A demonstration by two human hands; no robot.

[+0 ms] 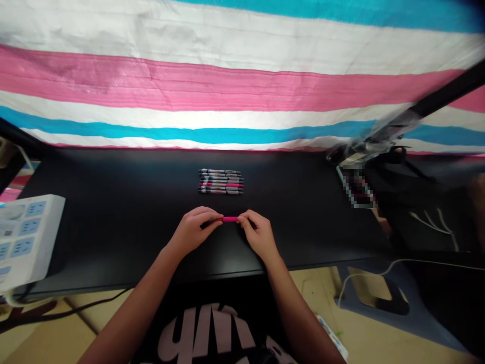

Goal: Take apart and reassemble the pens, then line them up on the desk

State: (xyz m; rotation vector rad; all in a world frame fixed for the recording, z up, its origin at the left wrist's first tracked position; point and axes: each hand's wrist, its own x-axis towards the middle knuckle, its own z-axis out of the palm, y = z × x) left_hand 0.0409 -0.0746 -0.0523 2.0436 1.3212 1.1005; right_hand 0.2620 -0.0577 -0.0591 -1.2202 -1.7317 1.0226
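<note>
A pink pen (230, 219) lies level between my two hands, over the near half of the black table. My left hand (199, 225) pinches its left end between thumb and fingers. On the other end, my right hand (255, 227) is closed with thumb and fingertips. Both pen ends are hidden by my fingers. Just beyond my hands, several pens (221, 178) lie side by side in a neat stack of rows. Most are grey and black, and one pink pen (223, 185) is among them.
The black table (125, 212) runs across the view. A white power strip box (49, 237) with blue socket panels stands at the left. To the right lie a blurred-out phone-like object (358, 187), plastic wrapping (386, 134) and white cables (435, 222). A striped sheet (227, 88) hangs behind.
</note>
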